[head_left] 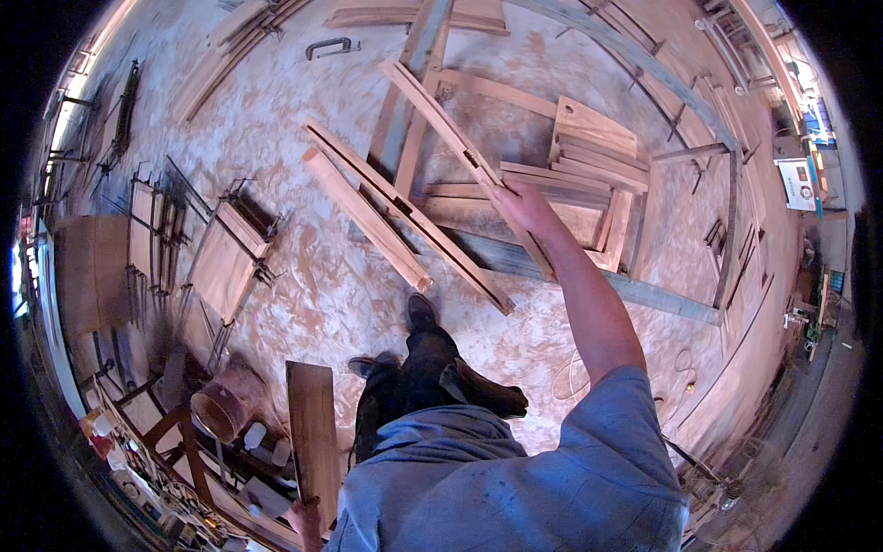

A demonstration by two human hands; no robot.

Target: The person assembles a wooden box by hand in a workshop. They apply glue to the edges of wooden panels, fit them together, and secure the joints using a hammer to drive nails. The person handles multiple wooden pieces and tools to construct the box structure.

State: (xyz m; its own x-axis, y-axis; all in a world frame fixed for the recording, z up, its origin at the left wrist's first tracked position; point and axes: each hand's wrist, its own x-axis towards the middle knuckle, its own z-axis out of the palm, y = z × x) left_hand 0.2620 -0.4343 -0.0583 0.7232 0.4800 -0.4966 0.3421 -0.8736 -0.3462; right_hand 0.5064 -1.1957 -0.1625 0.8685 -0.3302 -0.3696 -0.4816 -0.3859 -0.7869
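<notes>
My right hand (524,207) is closed around the lower half of a long wooden rail (443,127) with dark slots cut along it. The rail slants over the wooden pieces ahead of me. Down at my left side, my left hand (305,520) grips the near end of a flat brown board (313,419). Between my feet and the rail, a second slotted rail (409,216) lies at a slant. Beside it to the left is a plain wooden strip (366,219).
Stacked wooden pieces (593,129) lie across a blue-grey frame (635,293). A C-clamp (331,48) rests on the dusty floor. Clamped panels (225,262) stand at left, near a bucket (221,409). A cord (572,377) trails at right.
</notes>
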